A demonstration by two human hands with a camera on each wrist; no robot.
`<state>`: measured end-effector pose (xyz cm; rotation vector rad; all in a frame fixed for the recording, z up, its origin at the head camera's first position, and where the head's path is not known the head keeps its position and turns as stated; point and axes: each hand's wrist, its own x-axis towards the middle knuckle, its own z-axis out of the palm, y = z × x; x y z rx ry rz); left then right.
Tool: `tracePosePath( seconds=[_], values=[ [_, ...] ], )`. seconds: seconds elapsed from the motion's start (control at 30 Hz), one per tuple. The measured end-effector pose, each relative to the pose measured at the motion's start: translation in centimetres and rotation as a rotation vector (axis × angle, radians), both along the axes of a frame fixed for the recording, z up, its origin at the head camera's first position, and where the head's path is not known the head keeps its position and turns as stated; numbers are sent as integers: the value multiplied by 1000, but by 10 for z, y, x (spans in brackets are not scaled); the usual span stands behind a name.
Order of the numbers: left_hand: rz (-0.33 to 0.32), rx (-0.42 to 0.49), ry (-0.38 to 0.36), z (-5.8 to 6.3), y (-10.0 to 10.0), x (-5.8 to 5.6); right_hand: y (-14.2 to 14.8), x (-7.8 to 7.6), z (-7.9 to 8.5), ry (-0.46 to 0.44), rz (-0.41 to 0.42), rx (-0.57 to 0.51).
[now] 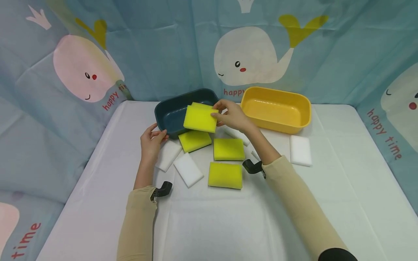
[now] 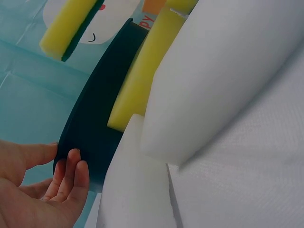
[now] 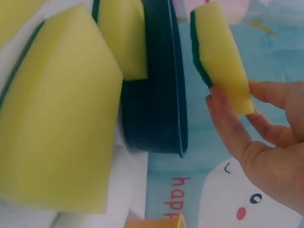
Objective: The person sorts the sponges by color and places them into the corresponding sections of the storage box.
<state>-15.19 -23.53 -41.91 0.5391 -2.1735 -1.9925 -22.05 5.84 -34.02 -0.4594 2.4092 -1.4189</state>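
My right hand (image 1: 232, 115) pinches the edge of a yellow sponge (image 1: 200, 119) with a green scouring side (image 3: 200, 57). This sponge hangs over the dark blue basin (image 1: 169, 119); a second yellow edge (image 1: 201, 104) peeks out behind it in the head view. At the basin's near left corner, my left hand (image 1: 152, 143) grips the rim, thumb on the edge and fingers against the outer wall (image 2: 90, 128). Another yellow sponge (image 1: 195, 140) lies close against the basin's front. Two more, one sponge (image 1: 229, 149) behind the other sponge (image 1: 225, 175), lie to the right.
A yellow basin (image 1: 275, 125) stands at the back right. White sponge blocks lie about: one block (image 1: 168, 155) by my left hand, another block (image 1: 188, 169) beside it, one block (image 1: 300, 150) far right, and one block (image 1: 237, 136) partly under my right arm. A printed curtain (image 1: 183, 47) borders the table.
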Motion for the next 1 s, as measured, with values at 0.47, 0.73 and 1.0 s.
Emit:
tracePosePath(
  seconds=[0.47,0.73,1.0],
  values=[
    [8,-3,-13,2,0,0,-35,-17,-1,-55,-78,-59],
    [2,-7,-27,2,-2,0,-55,-26,-5,-118,-121,-135],
    [-5,-4,-20,3,0,1,-73,-26,-8,-162,-217,-158]
  ],
)
